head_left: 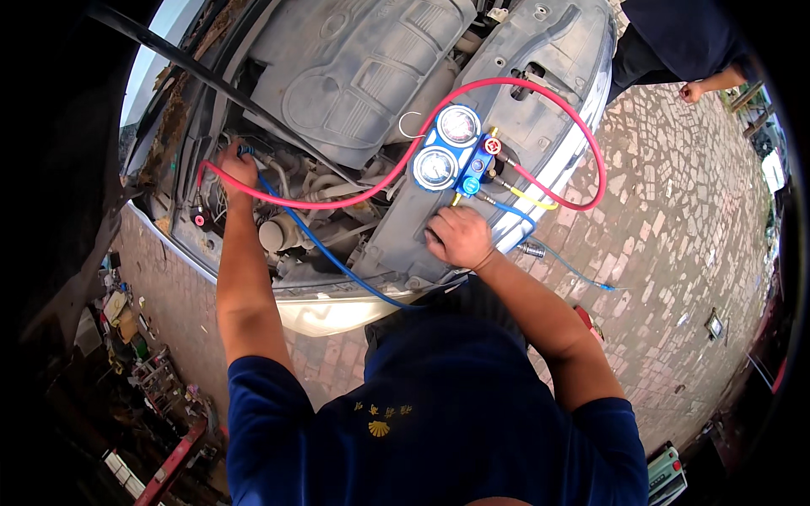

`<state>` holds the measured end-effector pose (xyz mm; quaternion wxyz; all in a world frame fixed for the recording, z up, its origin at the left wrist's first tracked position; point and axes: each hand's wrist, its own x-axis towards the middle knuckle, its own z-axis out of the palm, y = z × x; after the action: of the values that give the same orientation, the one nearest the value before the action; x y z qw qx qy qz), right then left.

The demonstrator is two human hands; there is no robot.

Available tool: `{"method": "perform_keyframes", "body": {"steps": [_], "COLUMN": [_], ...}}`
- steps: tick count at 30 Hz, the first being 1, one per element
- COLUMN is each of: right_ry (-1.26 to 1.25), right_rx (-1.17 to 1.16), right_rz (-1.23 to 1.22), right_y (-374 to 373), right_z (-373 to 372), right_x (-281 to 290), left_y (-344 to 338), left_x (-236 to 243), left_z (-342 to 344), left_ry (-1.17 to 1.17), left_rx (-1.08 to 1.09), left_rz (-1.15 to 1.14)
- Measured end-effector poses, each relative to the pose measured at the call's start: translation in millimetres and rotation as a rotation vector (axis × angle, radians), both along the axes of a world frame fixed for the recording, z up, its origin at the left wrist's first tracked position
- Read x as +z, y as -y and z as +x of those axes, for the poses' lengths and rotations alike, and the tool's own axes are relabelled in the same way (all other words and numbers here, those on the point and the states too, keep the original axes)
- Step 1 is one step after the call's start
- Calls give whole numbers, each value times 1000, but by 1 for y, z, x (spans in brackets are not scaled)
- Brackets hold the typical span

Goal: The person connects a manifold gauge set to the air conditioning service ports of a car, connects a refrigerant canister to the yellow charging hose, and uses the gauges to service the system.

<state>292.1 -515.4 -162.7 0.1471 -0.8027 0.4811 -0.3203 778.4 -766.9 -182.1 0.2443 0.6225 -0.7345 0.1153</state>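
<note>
At the left of the engine bay, my left hand (239, 169) is closed around a blue hose coupler (245, 151), its fingers partly hidden. From there a blue hose (325, 250) runs down over the car's front edge. My right hand (460, 237) rests with curled fingers on the grey front panel (396, 226), and nothing shows in it. Just beyond it lies a blue manifold gauge set (456, 152) with two round dials and a red and a blue knob. Its red hose (354, 200) loops right and back across the bay, to a red-capped coupler (200, 219) at far left.
A grey plastic engine cover (350, 76) fills the far bay. The dark hood prop rod (202, 76) slants across the upper left. Another person (675, 42) stands at the far right on the brick paving (641, 244). A short yellow hose (533, 199) hangs beside the gauges.
</note>
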Motion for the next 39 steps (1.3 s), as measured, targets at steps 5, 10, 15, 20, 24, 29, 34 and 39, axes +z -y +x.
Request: {"method": "perform_keyframes", "body": {"steps": [5, 10, 15, 20, 24, 29, 34, 39], "right_ry": [-3, 14, -2, 13, 14, 0, 9, -8], "right_rx": [-19, 2, -23, -17, -19, -36, -20, -35], "right_rz": [11, 3, -1, -1, -12, -2, -1, 7], "right_y": [-1, 0, -2, -1, 0, 0, -1, -2], "right_z": [-2, 0, -3, 0, 0, -2, 0, -2], "right_x": [-1, 3, -2, 0, 2, -1, 2, -2], "left_y": [11, 7, 12, 14, 14, 17, 12, 16], "left_x": [8, 3, 15, 7, 7, 30, 15, 23], "left_z": [-19, 18, -19, 18, 30, -11, 33, 2], "left_ry": [5, 105, 60, 188, 123, 101, 108, -11], "left_rx": [226, 163, 217, 214, -126, 252, 137, 142], "left_rz": [192, 167, 212, 267, 109, 379, 335, 344]}}
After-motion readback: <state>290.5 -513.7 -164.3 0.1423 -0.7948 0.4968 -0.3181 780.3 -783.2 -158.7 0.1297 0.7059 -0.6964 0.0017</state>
